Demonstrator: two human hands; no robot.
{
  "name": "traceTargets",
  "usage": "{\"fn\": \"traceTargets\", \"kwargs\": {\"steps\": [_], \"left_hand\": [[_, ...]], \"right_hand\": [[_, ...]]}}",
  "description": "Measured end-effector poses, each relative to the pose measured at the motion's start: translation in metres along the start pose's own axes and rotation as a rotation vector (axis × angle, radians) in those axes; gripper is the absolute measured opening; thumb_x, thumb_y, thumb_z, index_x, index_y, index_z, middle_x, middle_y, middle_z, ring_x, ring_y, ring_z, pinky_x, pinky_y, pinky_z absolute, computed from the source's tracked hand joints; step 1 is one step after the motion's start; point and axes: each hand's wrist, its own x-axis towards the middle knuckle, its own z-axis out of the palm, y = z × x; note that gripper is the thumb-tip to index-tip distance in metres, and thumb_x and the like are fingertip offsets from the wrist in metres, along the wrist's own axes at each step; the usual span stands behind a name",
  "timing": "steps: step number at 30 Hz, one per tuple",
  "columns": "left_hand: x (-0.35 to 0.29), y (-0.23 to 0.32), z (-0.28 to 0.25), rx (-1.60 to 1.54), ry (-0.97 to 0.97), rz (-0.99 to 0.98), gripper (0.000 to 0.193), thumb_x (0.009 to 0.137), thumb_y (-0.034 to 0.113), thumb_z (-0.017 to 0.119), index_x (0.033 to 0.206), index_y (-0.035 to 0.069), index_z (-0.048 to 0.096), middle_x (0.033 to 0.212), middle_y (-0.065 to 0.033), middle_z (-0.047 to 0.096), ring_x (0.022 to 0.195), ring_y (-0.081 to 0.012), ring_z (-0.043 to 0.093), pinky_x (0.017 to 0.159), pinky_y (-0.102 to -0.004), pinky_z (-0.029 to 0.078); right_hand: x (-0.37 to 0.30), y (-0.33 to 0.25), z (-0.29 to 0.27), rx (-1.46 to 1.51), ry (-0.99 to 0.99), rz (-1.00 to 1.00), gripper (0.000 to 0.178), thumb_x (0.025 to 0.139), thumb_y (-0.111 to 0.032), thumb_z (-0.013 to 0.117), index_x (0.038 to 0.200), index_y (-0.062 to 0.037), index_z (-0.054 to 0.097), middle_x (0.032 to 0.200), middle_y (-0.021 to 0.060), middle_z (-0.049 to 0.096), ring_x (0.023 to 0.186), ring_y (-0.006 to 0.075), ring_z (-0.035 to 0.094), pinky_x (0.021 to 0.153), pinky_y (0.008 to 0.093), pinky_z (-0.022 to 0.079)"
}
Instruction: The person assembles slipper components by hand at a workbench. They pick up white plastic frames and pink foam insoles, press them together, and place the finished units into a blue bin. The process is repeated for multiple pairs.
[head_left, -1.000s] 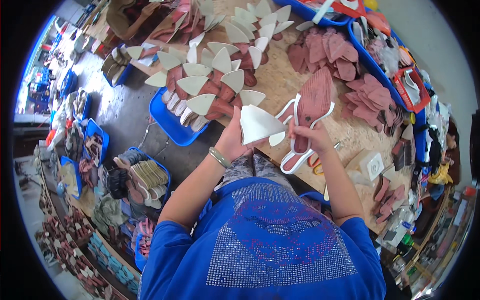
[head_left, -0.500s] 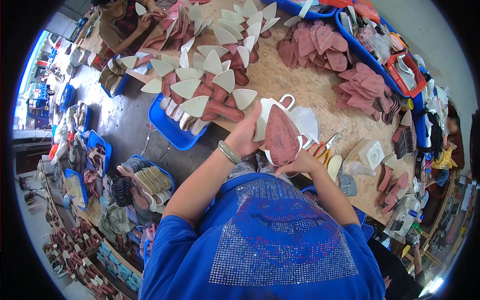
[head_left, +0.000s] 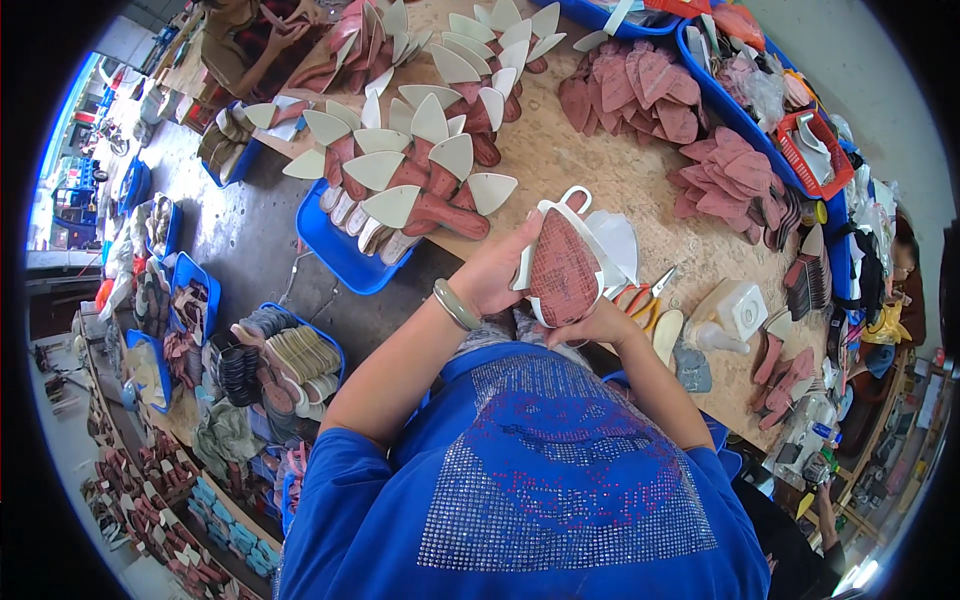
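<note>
Over the table's near edge I hold a white shoe upper (head_left: 608,262) with a pink, cross-hatched insole piece (head_left: 566,268) set in it and a strap loop at its far end. My left hand (head_left: 498,272) is closed on its left side, thumb along the edge. The fingers of my right hand (head_left: 597,324) are wrapped round the near right end, partly hidden beneath it. Just right of the upper lie orange-handled scissors (head_left: 652,297) and a pale, sole-shaped piece (head_left: 667,335).
Pink insoles with white tips (head_left: 430,165) stand piled at the left. Pink pieces (head_left: 635,90) lie in heaps at the back right. A translucent bottle (head_left: 735,310) stands to the right. A blue bin (head_left: 345,270) sits below the table's left edge. A co-worker (head_left: 250,50) sits far left.
The white left edge of the upper has drawn in closer around the pink insole piece, and my left fingers have shifted along it. The co-worker's hands at the far left have moved.
</note>
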Motion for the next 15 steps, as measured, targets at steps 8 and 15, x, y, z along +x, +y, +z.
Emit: {"fn": "traceTargets", "kwargs": {"steps": [8, 15], "left_hand": [[-0.004, 0.001, -0.002, -0.009, 0.060, -0.029, 0.050, 0.100, 0.042, 0.034, 0.133, 0.005, 0.039, 0.128, -0.0125, 0.052, 0.117, -0.0250, 0.054, 0.100, -0.0418, 0.043], [-0.004, 0.000, -0.010, -0.019, 0.016, -0.027, 0.050, 0.100, 0.042, 0.034, 0.132, 0.005, 0.041, 0.127, -0.0112, 0.053, 0.117, -0.0236, 0.054, 0.099, -0.0410, 0.043]], "right_hand": [[0.001, 0.010, 0.006, -0.006, 0.068, 0.031, 0.055, 0.061, -0.017, 0.088, 0.108, -0.0039, 0.064, 0.101, 0.0028, 0.069, 0.096, 0.0132, 0.061, 0.090, 0.0297, 0.046], [0.004, 0.010, 0.010, -0.021, 0.040, 0.049, 0.054, 0.062, -0.014, 0.087, 0.110, -0.0037, 0.063, 0.101, 0.0020, 0.069, 0.094, 0.0121, 0.062, 0.089, 0.0293, 0.047]]}}
